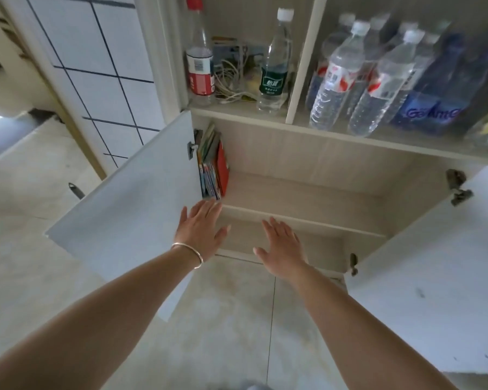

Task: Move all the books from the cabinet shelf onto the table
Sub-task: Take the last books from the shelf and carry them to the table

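- Head camera: a short row of thin, colourful upright books point(212, 164) stands at the far left of the pale wooden cabinet shelf point(302, 198), against the side wall.
- Left hand point(202, 229), flat with fingers spread, holds nothing; its fingertips are just below the books.
- Right hand point(282, 247), likewise splayed and empty, hovers before the shelf edge.
- Both white cabinet doors point(130, 209) stand open.

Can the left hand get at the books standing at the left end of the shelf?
Probably yes. The left hand is open just below the books, both cabinet doors stand open, and nothing lies between hand and books.
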